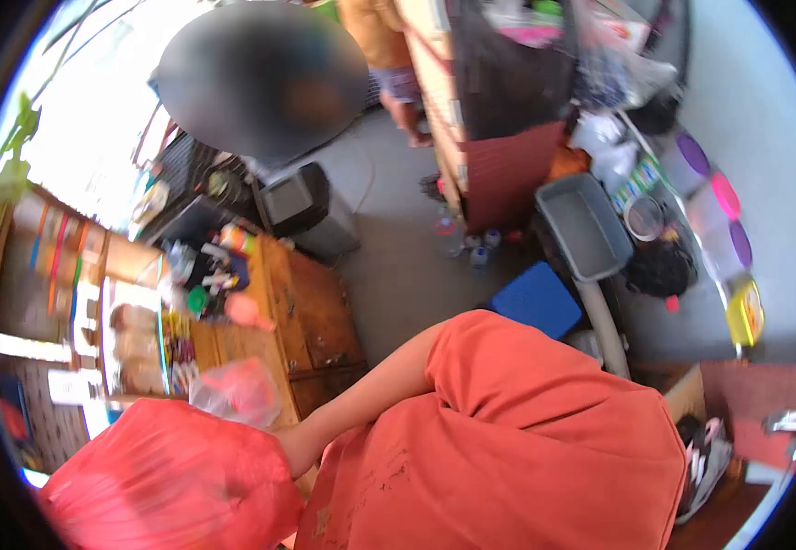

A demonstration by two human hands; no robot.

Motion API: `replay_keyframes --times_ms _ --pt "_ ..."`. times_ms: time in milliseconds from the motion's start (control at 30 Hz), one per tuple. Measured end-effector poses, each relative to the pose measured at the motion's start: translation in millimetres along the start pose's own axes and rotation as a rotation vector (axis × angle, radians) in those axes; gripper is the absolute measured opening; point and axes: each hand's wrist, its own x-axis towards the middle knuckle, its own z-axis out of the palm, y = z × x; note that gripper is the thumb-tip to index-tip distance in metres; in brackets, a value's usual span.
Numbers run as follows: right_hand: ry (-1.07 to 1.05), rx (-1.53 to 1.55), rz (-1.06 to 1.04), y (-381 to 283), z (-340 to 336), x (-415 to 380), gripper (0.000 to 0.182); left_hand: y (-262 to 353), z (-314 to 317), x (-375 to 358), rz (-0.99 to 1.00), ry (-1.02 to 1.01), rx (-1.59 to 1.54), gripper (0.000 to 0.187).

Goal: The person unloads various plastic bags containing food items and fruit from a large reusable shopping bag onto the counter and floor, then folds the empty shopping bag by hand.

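A wooden cabinet [311, 298] stands on grey floor [389, 266] opposite a pale wall [764, 119].

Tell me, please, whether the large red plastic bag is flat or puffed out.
Puffed out: the red plastic bag bulges roundly. How full, I cannot tell.

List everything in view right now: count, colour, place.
Plastic bag: 1, red, lower left
Translucent bag: 1, pinkish, left
Wooden cabinet: 1, brown, left
Lidded bin: 1, grey-black, beyond cabinet
Bottles: several, clear, floor
Flat panel: 1, blue, near centre
Plastic tub: 1, grey, right
Lidded containers: 3, purple or pink lids, right
Dark bags: at least 2, black, top and right
Other person: 1, top
Small clutter: uncountable, mixed, both sides
Shirt: 1, orange-red, bottom
Forearm: 1, bare, meets plastic bag; hands hidden
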Motion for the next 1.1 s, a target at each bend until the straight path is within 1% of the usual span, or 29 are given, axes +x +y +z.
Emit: replay_keyframes --times_ms 33,100,133,167,200,233,267,300,333,367,400,433,500,533,567,600,633,667,700,733,767,800,833,900,967,1000,1033,1067,1100 --pt "0.044 -0.035 -0.004 -13.8 -24.2 -10.7 0.051 6.2 21.0 12.6 -0.001 -0.031 -0.025 0.006" --pt "0.078 -0.266 0.206 -36.6 -63.8 -32.0 0.048 16.6 58.5 36.6 -0.021 -0.114 -0.088 0.004" --pt "0.114 -0.285 0.206 -37.8 -79.2 -41.3 0.048 14.5 77.1 47.4 -0.061 -0.164 -0.149 0.005" --pt "0.163 -0.347 0.266 -33.5 -95.3 -53.2 0.049 4.7 95.8 59.0 -0.125 -0.220 -0.237 0.006" --pt "0.214 -0.404 0.326 -29.8 -110.1 -63.5 0.050 -34.2 120.3 63.8 -0.276 -0.282 -0.438 0.008" --pt "0.252 -0.418 0.331 -34.1 -125.5 -74.1 0.050 -73.1 144.8 68.6 -0.442 -0.316 -0.628 0.012" --pt "0.331 -0.502 0.264 -41.9 -141.3 -87.8 0.050 -125.9 178.1 72.2 -0.796 -0.409 -0.976 0.022" --pt "0.406 -0.587 0.196 -43.9 -153.6 -100.1 0.051 -117.1 209.8 78.1 -0.856 -0.531 -1.163 0.025" --pt "0.438 -0.604 0.202 -35.7 -166.3 -116.3 0.051 -108.1 241.5 83.9 -0.933 -0.661 -1.326 0.028" --pt "0.533 -0.672 0.164 -18.4 -179.8 -140.1 0.050 -74.7 270.9 88.4 -0.945 -0.733 -1.352 0.028" --pt "0.626 -0.738 0.128 -1.5 -189.4 -163.5 0.049 -42.0 304.4 88.2 -0.907 -0.778 -1.347 0.028" --pt "0.652 -0.746 0.140 11.4 -198.6 -188.1 0.049 -14.8 334.4 85.5 -0.885 -0.817 -1.343 0.028" --pt "0.846 -1.001 0.268 18.8 -219.9 -227.7 0.055 31.7 389.6 85.9 -0.832 -0.947 -1.390 0.028" --pt "0.874 -1.026 0.274 9.5 -225.4 -238.7 0.055 47.6 417.0 83.4 -0.798 -1.042 -1.422 0.030" --pt "1.107 -0.761 0.379 -0.8 -227.1 -250.7 0.058 69.6 445.3 82.4 -0.721 -1.203 -1.480 0.029" --pt "1.318 -0.476 0.465 -14.4 -228.2 -262.4 0.061 91.5 470.3 83.1 -0.621 -1.349 -1.489 0.022" --pt "1.347 -0.500 0.465 -28.0 -227.4 -274.7 0.061 125.3 486.1 81.4 -0.624 -1.397 -1.536 0.010" --pt "1.467 -0.354 0.603 -50.2 -222.5 -278.9 0.059 151.3 500.5 78.6 -0.625 -1.424 -1.510 0.008" --pt "1.532 -0.278 0.672 -53.7 -217.6 -292.1 0.058 160.6 533.4 68.1 -0.562 -1.508 -1.567 0.012" --pt "1.598 -0.197 0.738 -57.2 -212.4 -304.9 0.057 181.6 552.4 61.8 -0.515 -1.548 -1.607 0.015" --pt "1.662 -0.155 0.683 -36.1 -211.3 -335.1 0.056 207.0 566.7 56.7 -0.491 -1.606 -1.588 0.013" --pt "1.724 -0.115 0.623 -20.1 -210.0 -363.6 0.054 226.0 588.2 47.5 -0.429 -1.650 -1.638 0.013" --pt "1.741 -0.128 0.614 -15.3 -205.8 -385.9 0.054 249.2 600.9 41.1 -0.401 -1.684 -1.606 0.012" --pt "1.821 -0.488 0.540 -20.3 -185.6 -424.2 0.050 296.4 630.0 25.6 -0.349 -1.732 -1.581 0.012" --pt "1.771 -0.675 0.969 -53.4 -153.4 -454.0 0.047 343.5 665.5 7.6 -0.156 -1.786 -1.613 0.011" --pt "1.799 -0.705 1.023 -70.9 -134.7 -460.8 0.047 368.7 676.3 3.7 -0.131 -1.796 -1.620 0.011" --pt "1.826 -0.733 1.077 -86.4 -114.1 -468.7 0.047 393.7 684.3 0.8 -0.200 -1.852 -1.567 0.010" --pt "1.855 -0.811 1.179 -86.6 -92.6 -490.9 0.046 417.6 691.0 -3.6 -0.270 -1.906 -1.508 0.010" --pt "1.882 -0.887 1.281 -82.1 -68.4 -512.5 0.044 440.2 696.6 -10.0 -0.244 -1.918 -1.511 0.010"
